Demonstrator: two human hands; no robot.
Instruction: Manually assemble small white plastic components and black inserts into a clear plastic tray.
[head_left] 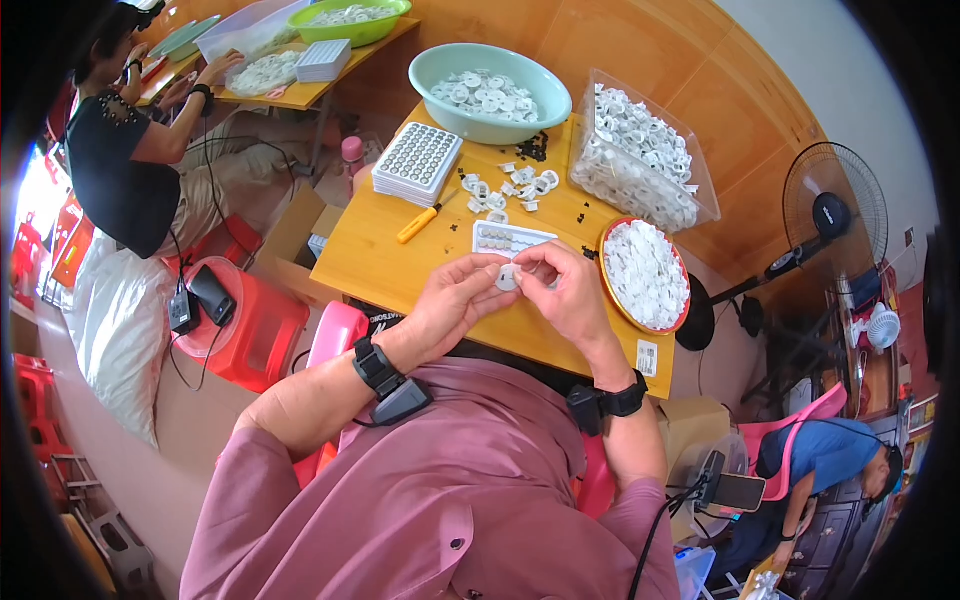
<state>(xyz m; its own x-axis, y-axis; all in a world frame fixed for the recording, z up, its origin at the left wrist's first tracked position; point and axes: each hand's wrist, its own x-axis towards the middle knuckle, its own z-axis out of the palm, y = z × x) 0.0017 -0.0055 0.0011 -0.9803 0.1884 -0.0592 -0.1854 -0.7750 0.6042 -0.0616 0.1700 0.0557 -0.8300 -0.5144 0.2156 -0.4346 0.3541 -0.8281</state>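
Over the near edge of the wooden table, my left hand (455,303) and my right hand (562,292) meet, fingertips pinching a small round white plastic part (508,278) between them. The part has a dark spot at its middle. Just beyond the fingers lies a white tray (507,239) with small round metal-coloured pieces in some of its pockets; my hands partly cover its near side. Loose white plastic parts (495,198) are scattered behind that tray. To my right sits a red-rimmed round tray (688,283) heaped with small white pieces.
A pale green basin (424,92) and a clear bin (700,200), both holding white parts, stand at the back. Stacked trays (412,178) and an orange-handled screwdriver (417,225) lie left. A black fan (832,215) stands right. Two people work nearby, at left and lower right.
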